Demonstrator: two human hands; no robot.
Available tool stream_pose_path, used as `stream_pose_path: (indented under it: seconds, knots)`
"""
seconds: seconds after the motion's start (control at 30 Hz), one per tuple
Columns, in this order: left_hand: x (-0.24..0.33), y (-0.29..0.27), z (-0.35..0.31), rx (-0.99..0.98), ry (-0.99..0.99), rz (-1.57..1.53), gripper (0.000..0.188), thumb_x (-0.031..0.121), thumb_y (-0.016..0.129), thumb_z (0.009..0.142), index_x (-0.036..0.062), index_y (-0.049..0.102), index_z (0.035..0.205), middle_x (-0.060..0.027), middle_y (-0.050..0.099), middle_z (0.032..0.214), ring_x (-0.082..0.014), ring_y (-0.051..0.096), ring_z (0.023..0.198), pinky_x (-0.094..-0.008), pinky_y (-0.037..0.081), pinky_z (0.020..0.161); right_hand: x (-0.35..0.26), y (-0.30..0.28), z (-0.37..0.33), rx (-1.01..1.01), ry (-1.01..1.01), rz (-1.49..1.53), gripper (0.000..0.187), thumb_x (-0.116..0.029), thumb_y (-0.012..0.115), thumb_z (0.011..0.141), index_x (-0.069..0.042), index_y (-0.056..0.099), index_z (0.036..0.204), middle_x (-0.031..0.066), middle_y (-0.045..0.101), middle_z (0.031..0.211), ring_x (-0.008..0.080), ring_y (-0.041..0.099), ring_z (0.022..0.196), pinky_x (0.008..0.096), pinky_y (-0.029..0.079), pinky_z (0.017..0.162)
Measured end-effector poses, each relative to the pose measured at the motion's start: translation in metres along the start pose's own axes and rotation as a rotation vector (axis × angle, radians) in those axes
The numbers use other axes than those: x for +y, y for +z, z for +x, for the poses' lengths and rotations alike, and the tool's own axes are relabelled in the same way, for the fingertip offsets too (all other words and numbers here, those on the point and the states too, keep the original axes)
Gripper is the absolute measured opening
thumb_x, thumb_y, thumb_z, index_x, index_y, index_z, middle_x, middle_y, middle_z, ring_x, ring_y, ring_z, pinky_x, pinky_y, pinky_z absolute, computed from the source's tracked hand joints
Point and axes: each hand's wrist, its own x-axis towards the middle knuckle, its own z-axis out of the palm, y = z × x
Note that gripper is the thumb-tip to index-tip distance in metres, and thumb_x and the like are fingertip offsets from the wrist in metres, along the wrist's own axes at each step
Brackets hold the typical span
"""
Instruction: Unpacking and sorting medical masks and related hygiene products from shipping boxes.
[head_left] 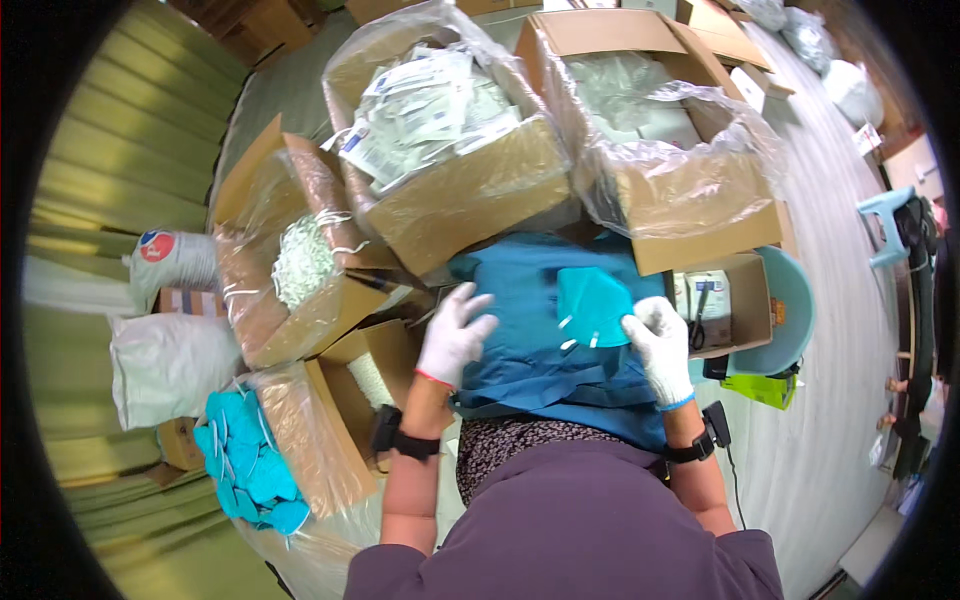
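My right hand point(662, 350), in a white glove, pinches the lower right edge of a teal cup-shaped face mask point(592, 303). The mask hangs over a dark blue cloth point(510, 290) spread across my lap, with short white tabs at its lower edge. To the left of the mask, my gloved left hand point(456, 338) is raised over the cloth's left side. Its fingers are apart and hold nothing. Far to the left lies a heap of similar teal masks point(250, 455) on clear plastic.
Beyond the cloth stand a carton point(470, 205) of white packets and a plastic-lined carton point(690, 205). Left are a carton with white cords point(303, 262) and a smaller carton point(355, 350). Black scissors point(698, 318) rest in a box at right, beside a light blue basin point(795, 310).
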Motion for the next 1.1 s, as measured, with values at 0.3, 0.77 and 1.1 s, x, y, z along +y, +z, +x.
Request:
stream_pose_path:
  seconds: [0.3, 0.77, 1.1]
  knots:
    - [-0.002, 0.108, -0.008, -0.166, -0.078, -0.183, 0.021, 0.018, 0.067, 0.092, 0.0034, 0.063, 0.107, 0.0027, 0.057, 0.074, -0.003, 0.042, 0.047, -0.022, 0.031, 0.04, -0.026, 0.014, -0.006, 0.002, 0.125, 0.74, 0.039, -0.027, 0.064, 0.095, -0.005, 0.057, 0.126, 0.0012, 0.061, 0.092, 0.0062, 0.053, 0.064, 0.0202, 0.045, 0.055]
    - [0.005, 0.141, -0.004, 0.263, 0.143, -0.223, 0.016, 0.007, 0.071, 0.086, -0.0017, 0.068, 0.1, 0.0003, 0.068, 0.091, -0.0067, 0.061, 0.075, -0.0241, 0.049, 0.067, -0.042, 0.038, -0.027, -0.137, 0.688, 0.948, 0.036, -0.029, 0.061, 0.095, -0.015, 0.053, 0.062, -0.0045, 0.046, 0.058, 0.0111, 0.047, 0.049, 0.0244, 0.04, 0.046]
    - [0.029, 0.002, -0.04, 0.514, 0.537, 0.277, 0.019, 0.013, 0.061, 0.092, 0.0016, 0.066, 0.106, -0.0135, 0.065, 0.104, -0.0244, 0.066, 0.085, -0.0333, 0.055, 0.076, -0.059, -0.175, 0.01, 0.37, -0.211, 1.202, 0.044, -0.016, 0.035, 0.1, -0.021, 0.025, 0.057, -0.0058, 0.015, 0.049, 0.0071, 0.014, 0.04, 0.0269, 0.014, 0.04]
